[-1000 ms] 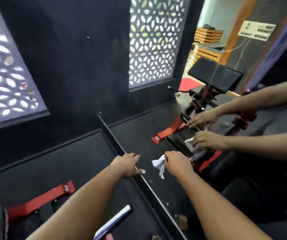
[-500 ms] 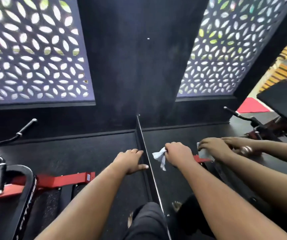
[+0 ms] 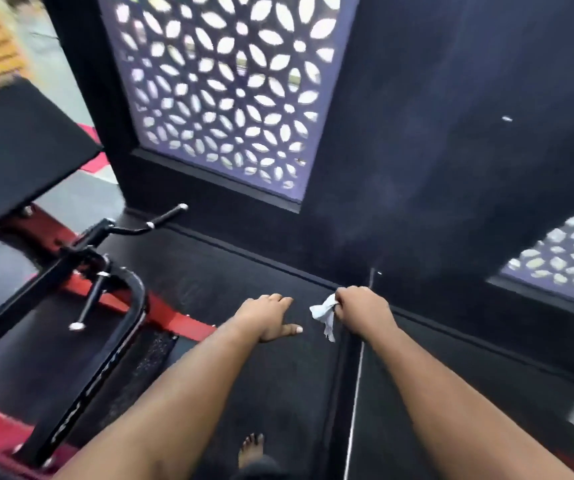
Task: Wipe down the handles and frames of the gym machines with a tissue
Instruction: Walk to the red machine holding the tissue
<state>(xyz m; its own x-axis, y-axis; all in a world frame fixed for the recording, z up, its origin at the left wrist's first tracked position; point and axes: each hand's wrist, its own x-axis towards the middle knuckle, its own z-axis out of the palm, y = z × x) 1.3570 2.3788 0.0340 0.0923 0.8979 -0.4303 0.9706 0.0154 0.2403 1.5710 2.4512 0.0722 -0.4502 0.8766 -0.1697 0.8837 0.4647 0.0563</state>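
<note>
Two hands hang forward, the right hand (image 3: 361, 311) clenched round the crumpled tissue (image 3: 324, 314) over the floor, the left hand (image 3: 271, 318) loose and empty; carry the tissue to the black handle (image 3: 147, 226) at left and wrap it firmly.

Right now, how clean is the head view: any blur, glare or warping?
Head view: motion blur smears the padded bench at left; the lattice window is blown out bright; wide-angle bending at the edges; hands and tissue stay fairly sharp.
</note>
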